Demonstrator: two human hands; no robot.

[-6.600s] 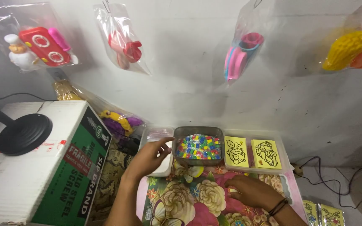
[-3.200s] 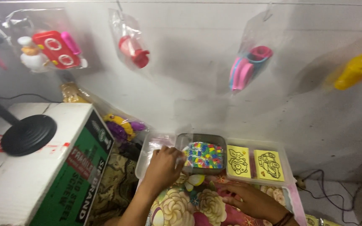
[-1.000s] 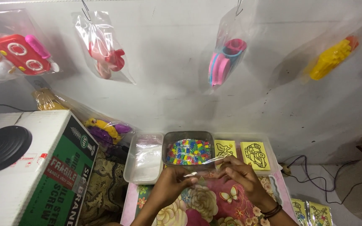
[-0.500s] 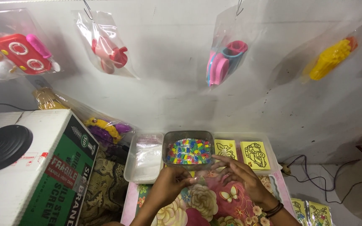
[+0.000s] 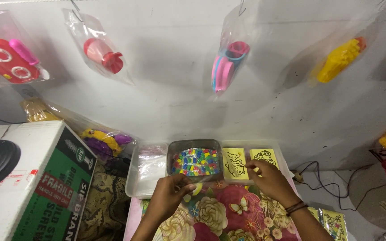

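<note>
Our left hand (image 5: 168,196) and right hand (image 5: 269,178) pinch what seems a thin clear sleeve (image 5: 211,177) before the bead tray (image 5: 195,161); we should keep its mouth taut and level.

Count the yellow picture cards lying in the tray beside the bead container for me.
2: one yellow card sits right beside the metal bead container, the other yellow card further right, partly covered by the right hand. More could lie stacked underneath.
</note>
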